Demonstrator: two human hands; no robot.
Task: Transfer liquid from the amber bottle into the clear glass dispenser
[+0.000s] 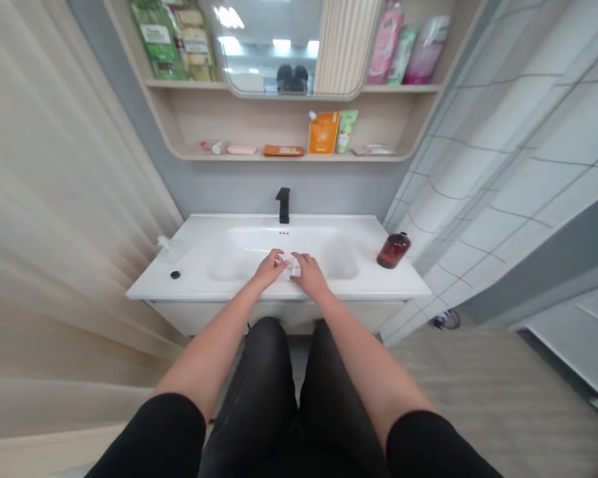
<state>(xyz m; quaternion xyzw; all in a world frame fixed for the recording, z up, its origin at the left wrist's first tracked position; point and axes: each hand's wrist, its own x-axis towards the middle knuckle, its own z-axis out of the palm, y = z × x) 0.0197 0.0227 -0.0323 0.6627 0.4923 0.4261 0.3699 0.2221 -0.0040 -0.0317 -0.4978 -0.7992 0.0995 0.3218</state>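
Over the front part of the white sink (339,255), my two hands are close together. My right hand (309,275) is closed around a small clear, whitish object (294,267), its thumb and fingers on either side. Just left of that, my left hand (269,268) has its fingers curled in toward the same spot. A pale bit shows at its fingertips, too small to name. The exact kind of the clear object cannot be made out.
A black faucet (284,206) rises behind the basin. On the counter's right stands an amber bottle (393,251) with an uncovered neck. At left are a clear pump bottle (172,250) and a small black round piece (175,274). A shelf (259,158) holds pouches, tubes and boxes.
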